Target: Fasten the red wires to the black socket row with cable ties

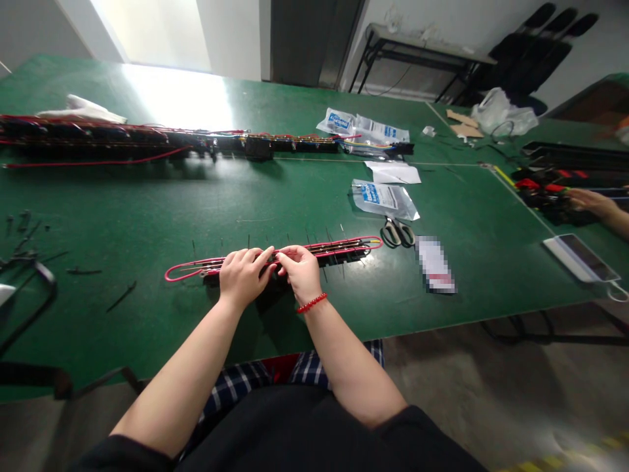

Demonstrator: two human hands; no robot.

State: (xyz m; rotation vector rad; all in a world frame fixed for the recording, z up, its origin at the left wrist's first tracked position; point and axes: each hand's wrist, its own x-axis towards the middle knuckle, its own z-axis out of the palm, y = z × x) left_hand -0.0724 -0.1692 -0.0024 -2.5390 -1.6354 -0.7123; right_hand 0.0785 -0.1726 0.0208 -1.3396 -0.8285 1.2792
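Both hands meet at the middle of a long black strip (339,252) looped with red wire (187,270), lying near the front edge of a green table (147,216). Left hand (242,275) and right hand (301,269) pinch it, fingertips together. Scissors (398,233) lie beside plastic bags (383,198) with unreadable blue print.

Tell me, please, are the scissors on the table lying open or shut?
Shut: the scissors lie flat on the green table, handles side by side, blades hardly visible.
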